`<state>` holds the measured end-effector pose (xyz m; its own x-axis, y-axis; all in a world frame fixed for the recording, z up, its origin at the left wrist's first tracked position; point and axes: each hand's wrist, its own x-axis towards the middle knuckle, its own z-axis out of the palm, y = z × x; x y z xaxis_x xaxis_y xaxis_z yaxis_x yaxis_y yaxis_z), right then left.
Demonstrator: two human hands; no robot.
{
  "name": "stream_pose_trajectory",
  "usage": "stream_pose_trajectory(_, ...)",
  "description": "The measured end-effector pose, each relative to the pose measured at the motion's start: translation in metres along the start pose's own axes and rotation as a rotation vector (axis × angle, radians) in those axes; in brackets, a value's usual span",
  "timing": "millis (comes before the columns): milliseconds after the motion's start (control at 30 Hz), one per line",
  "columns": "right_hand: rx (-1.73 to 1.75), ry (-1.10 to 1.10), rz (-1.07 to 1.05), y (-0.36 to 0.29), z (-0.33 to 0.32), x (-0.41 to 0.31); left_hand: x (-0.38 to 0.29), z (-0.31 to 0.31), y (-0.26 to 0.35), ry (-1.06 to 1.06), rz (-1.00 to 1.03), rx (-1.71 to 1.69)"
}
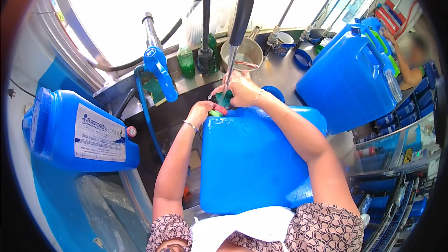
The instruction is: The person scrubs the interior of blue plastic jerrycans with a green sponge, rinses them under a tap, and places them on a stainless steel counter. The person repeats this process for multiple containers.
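Note:
A stream of water (231, 63) runs from a black hose (244, 7) onto my hands. My right hand (242, 89) grips a dark green scouring pad (225, 98) in the stream. Just left of it and lower, my left hand (200, 114) holds a small red cap (220, 109), with a light green piece (215, 113) against it. Directly below my hands a large blue plastic water jug (252, 161) lies against my front, my right forearm crossing over it. My fingers partly hide the pad and the cap.
A labelled blue jug (101, 131) stands left of the dark sink basin (147, 147). Behind are a blue-handled tap (159, 71), green bottles (186, 63) and a beige pail (224, 54). More blue jugs (350, 84) crowd the right, near another person (409, 63).

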<state>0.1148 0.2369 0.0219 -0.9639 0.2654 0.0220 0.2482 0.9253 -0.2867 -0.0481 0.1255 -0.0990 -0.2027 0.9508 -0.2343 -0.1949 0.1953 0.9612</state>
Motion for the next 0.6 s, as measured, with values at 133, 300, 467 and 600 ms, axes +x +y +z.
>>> stream_pose_trajectory(133,0.129,-0.119,-0.143,-0.009,0.008,0.002,-0.001,0.001,-0.010,0.186,0.008,0.098)
stream_pose_trajectory(300,0.010,0.233,0.018,-0.005,-0.009,-0.004,-0.004,0.002,0.016,-0.032,-0.032,-0.088)
stream_pose_trajectory(467,0.004,0.418,0.128,0.030,-0.052,-0.116,-0.011,0.021,0.055,-0.087,-0.001,0.765)
stream_pose_trajectory(600,-0.050,0.520,0.824,0.044,-0.036,-0.270,0.001,0.031,0.071,-0.090,0.037,0.962)
